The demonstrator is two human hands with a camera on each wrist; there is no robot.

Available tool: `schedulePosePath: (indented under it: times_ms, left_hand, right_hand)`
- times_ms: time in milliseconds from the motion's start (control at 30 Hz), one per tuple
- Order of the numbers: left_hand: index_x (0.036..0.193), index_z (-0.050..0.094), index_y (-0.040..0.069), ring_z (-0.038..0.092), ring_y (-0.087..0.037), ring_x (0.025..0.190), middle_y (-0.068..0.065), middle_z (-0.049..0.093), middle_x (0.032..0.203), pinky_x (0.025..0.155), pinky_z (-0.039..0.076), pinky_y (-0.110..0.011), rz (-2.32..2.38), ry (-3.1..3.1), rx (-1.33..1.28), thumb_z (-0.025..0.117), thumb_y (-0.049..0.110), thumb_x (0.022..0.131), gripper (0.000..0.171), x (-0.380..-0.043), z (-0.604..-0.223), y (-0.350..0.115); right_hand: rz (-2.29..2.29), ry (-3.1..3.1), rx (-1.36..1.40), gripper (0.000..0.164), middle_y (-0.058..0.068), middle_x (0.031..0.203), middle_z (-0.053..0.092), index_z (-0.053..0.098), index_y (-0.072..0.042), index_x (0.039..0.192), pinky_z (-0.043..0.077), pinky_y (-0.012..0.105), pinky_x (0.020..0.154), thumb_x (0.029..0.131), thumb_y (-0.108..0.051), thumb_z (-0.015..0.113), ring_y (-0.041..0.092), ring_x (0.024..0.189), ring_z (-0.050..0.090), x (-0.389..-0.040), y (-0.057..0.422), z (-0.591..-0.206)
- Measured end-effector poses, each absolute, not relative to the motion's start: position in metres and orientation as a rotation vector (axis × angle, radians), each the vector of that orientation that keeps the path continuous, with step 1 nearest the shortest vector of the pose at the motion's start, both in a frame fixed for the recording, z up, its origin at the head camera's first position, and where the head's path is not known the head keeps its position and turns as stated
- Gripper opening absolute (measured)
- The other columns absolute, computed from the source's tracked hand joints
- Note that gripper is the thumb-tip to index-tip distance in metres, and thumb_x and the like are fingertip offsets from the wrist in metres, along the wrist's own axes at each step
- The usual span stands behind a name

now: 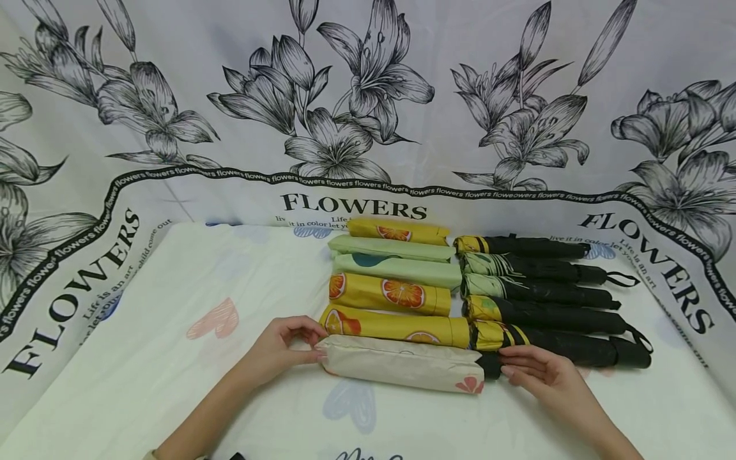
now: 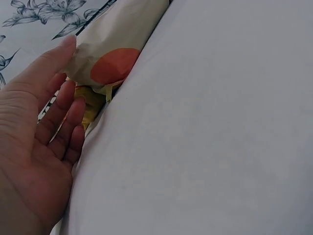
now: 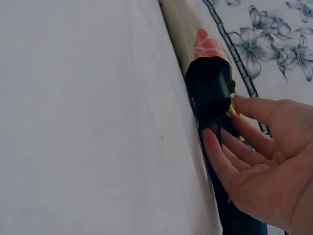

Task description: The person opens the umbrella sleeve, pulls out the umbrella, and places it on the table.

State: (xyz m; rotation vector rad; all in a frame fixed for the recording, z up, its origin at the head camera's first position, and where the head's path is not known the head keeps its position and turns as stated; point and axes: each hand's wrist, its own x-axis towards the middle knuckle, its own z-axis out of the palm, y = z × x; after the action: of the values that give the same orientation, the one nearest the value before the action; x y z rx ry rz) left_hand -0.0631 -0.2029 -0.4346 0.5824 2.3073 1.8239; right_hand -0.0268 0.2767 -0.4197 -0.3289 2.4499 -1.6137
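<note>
Nearest to me lies a folded umbrella in a cream sleeve [image 1: 402, 364] with red petals printed near its right end. Its black handle end [image 3: 209, 88] sticks out of the sleeve. At the sleeve's left end, my left hand [image 1: 290, 345] touches with its fingertips; an orange-red spot [image 2: 115, 66] shows there in the left wrist view. My right hand [image 1: 543, 370] has its fingers loosely spread around the handle end, a fingertip against its side. Directly behind lies a yellow sleeve [image 1: 397, 324] with orange slices, in line with a folded black and yellow umbrella [image 1: 569, 347].
Farther back, more yellow sleeves [image 1: 368, 294] and light green sleeves [image 1: 397, 269] lie in a row. Several black folded umbrellas [image 1: 552, 294] lie to their right, some with wrist straps. A heart-print sheet [image 1: 259, 275] covers the surface; a flower-print cloth [image 1: 437, 128] hangs behind.
</note>
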Motion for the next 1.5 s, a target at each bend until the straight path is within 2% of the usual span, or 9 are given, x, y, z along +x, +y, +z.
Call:
schedulePosePath:
  times_ms: [133,267,400,500,633,700,933,1200,1500]
  left_hand:
    - [0.105,0.077,-0.002,0.066,-0.008,0.086,0.006,0.076,0.094,0.082,0.055,-0.021,1.837,2.296,0.583,0.086,0.002,0.085,0.023,-0.063,-0.436,-0.203]
    - [0.102,0.078,-0.001,0.066,-0.01,0.086,0.004,0.077,0.092,0.082,0.055,-0.023,1.853,2.287,0.583,0.085,0.002,0.087,0.017,-0.063,-0.436,-0.202]
    - [0.099,0.079,0.001,0.066,-0.009,0.085,0.008,0.076,0.089,0.081,0.054,-0.023,1.863,2.284,0.577,0.083,0.001,0.088,0.012,-0.063,-0.436,-0.202]
    - [0.097,0.079,0.0,0.066,-0.008,0.084,0.008,0.077,0.089,0.08,0.055,-0.023,1.876,2.277,0.587,0.082,0.0,0.088,0.01,-0.063,-0.437,-0.202]
    - [0.097,0.078,-0.001,0.067,-0.007,0.084,0.009,0.077,0.089,0.079,0.056,-0.022,1.879,2.271,0.566,0.082,0.001,0.088,0.01,-0.063,-0.436,-0.202]
    - [0.096,0.078,-0.001,0.067,-0.007,0.083,0.009,0.076,0.088,0.078,0.056,-0.022,1.876,2.277,0.548,0.083,0.001,0.088,0.01,-0.063,-0.435,-0.202]
    - [0.097,0.076,-0.005,0.063,-0.006,0.079,0.011,0.073,0.085,0.072,0.053,-0.02,1.893,2.29,0.537,0.08,-0.001,0.09,0.009,-0.063,-0.435,-0.201]
    - [0.096,0.075,-0.007,0.062,-0.003,0.076,0.01,0.074,0.086,0.068,0.052,-0.019,1.933,2.258,0.559,0.078,-0.003,0.09,0.008,-0.063,-0.435,-0.202]
    - [0.099,0.071,-0.013,0.064,-0.003,0.079,0.011,0.075,0.091,0.07,0.054,-0.018,1.996,2.222,0.55,0.076,-0.006,0.091,0.011,-0.065,-0.438,-0.2]
  right_hand:
    - [-1.612,2.42,-0.409,0.041,-0.002,0.125,0.072,0.058,0.014,0.135,0.06,0.021,0.082,0.098,0.003,0.07,-0.005,0.108,0.067,-0.025,0.272,-0.426]
    - [-1.665,2.403,-0.523,0.043,-0.015,0.129,0.067,0.055,0.018,0.135,0.059,0.018,0.083,0.095,0.011,0.07,-0.009,0.112,0.063,-0.024,0.27,-0.433]
    - [-1.662,2.414,-0.451,0.048,-0.031,0.128,0.061,0.056,0.015,0.138,0.059,0.019,0.084,0.093,0.007,0.074,-0.003,0.107,0.068,-0.021,0.264,-0.433]
    - [-1.605,2.442,-0.321,0.052,-0.016,0.133,0.064,0.06,0.008,0.14,0.06,0.021,0.082,0.092,-0.001,0.079,0.004,0.098,0.073,-0.019,0.258,-0.43]
    - [-1.569,2.492,-0.251,0.05,0.021,0.138,0.063,0.063,0.003,0.138,0.061,0.022,0.079,0.091,-0.001,0.08,0.007,0.09,0.074,-0.018,0.252,-0.426]
    - [-1.561,2.513,-0.244,0.048,0.028,0.136,0.062,0.064,0.002,0.136,0.061,0.022,0.078,0.09,-0.001,0.08,0.007,0.09,0.073,-0.018,0.251,-0.425]
    - [-1.537,2.541,-0.321,0.044,0.008,0.126,0.065,0.066,0.0,0.131,0.059,0.023,0.074,0.09,-0.002,0.081,0.001,0.095,0.068,-0.018,0.254,-0.424]
    - [-1.622,2.467,-0.413,0.045,-0.024,0.124,0.059,0.064,0.004,0.131,0.052,0.026,0.061,0.089,0.006,0.079,0.007,0.079,0.067,-0.019,0.266,-0.422]
    - [-1.559,2.571,-0.418,0.046,-0.023,0.116,0.061,0.066,0.003,0.131,0.045,0.031,0.053,0.087,0.009,0.078,0.01,0.067,0.061,-0.021,0.278,-0.415]
